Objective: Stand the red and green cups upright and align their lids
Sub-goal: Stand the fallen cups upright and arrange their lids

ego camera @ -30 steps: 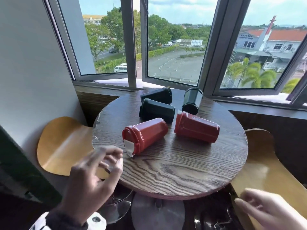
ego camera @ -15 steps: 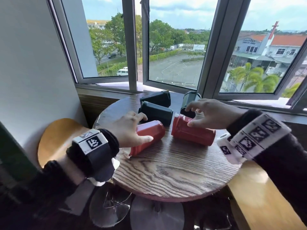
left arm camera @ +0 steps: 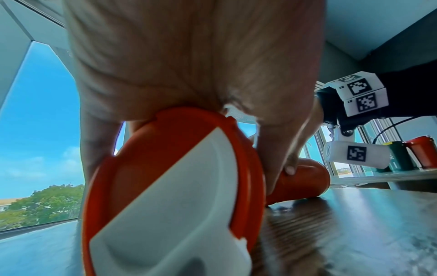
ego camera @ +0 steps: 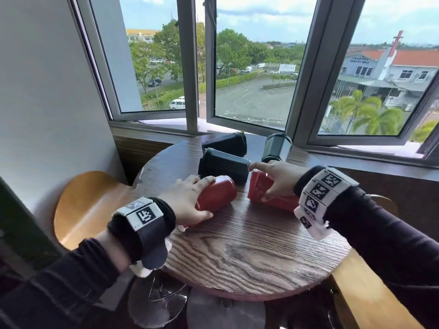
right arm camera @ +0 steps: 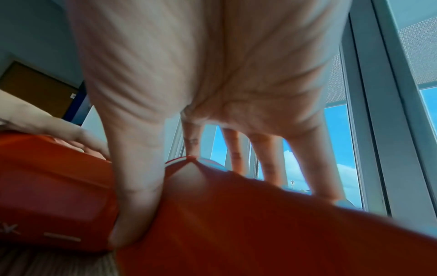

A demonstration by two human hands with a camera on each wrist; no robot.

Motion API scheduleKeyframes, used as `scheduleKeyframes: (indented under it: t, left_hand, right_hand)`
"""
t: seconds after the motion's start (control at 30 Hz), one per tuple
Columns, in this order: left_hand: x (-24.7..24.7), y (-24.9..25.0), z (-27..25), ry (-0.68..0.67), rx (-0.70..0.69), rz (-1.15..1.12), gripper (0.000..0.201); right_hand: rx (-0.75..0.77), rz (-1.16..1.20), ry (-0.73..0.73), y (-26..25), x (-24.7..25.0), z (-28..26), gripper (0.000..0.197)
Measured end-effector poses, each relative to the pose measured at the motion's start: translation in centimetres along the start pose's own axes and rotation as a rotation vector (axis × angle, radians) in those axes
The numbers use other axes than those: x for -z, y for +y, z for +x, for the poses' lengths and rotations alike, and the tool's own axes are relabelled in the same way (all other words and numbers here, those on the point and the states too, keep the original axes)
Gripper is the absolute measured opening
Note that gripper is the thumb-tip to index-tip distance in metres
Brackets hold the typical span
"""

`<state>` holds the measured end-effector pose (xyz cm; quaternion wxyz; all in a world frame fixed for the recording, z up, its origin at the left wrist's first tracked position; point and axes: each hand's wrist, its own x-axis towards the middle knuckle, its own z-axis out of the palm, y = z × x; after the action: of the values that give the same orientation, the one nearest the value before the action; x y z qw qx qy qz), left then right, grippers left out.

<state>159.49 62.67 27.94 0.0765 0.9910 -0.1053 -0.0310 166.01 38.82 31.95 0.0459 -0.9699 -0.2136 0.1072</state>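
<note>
**Both hands on the fallen red cups**

The rounded red plastic cup (ego camera: 217, 194) lies on its side under the left hand (ego camera: 187, 201), its red lid with a white flap (left arm camera: 165, 196) turned back toward that wrist; the fingers curl over the top of the body and the thumb (left arm camera: 281, 155) presses the near side, so the hand is clamped around the cup. The faceted red plastic cup (ego camera: 261, 189) lies on its side beneath the right hand (ego camera: 280, 178); the thumb (right arm camera: 139, 177) grips the near flank and the fingers (right arm camera: 267, 155) reach over the far side, closed on the cup, with the forefinger stretched toward the cup's wider end. The two red cups lie near each other between the hands, a small gap between them.

Just beyond the left hand's fingertips a dark green faceted cup (ego camera: 223, 166) lies on its side, its end close to the right forefinger; behind it lies a second dark green cup (ego camera: 225, 143), also on its side; beyond the right hand a third dark green cup (ego camera: 276, 147) lies pointing toward it.

All rest on the round dark wood-grain worktop (ego camera: 249, 252); curved wooden chair seats (ego camera: 88, 205) sit to either side of the hands; grey-framed windows (ego camera: 190, 67) stand beyond the cups. Both wrists carry bands with black-and-white markers (ego camera: 142, 214).
</note>
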Motion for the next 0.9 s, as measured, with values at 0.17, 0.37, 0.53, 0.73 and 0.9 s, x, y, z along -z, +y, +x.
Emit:
scheduleKeyframes:
  t: [0.17,0.37,0.53,0.73,0.9]
  left_hand:
    - [-0.5,0.5,-0.4,0.031,0.002,0.056,0.084]
    - [-0.5,0.6,-0.4,0.046,-0.002,0.056,0.083]
    - [-0.5,0.4,-0.3,0.050,-0.002,0.028,0.082]
    - [-0.7,0.4,-0.3,0.065,-0.006,0.038,0.081]
    - [-0.8,0.4,-0.3,0.062,-0.005,0.040,0.081]
  right_hand:
    - [0.045,0.079,0.035,0.3,0.1,-0.5,0.079]
    - [0.130,0.269,0.297,1.9,1.1,-1.7,0.068]
    - [0.152,0.402,0.450,2.8,0.4,-3.0,0.066]
    - [0.145,0.472,0.578,4.0,-1.3,-4.0,0.071]
    - [0.101,0.486,0.677,4.0,-2.6,-4.8,0.077]
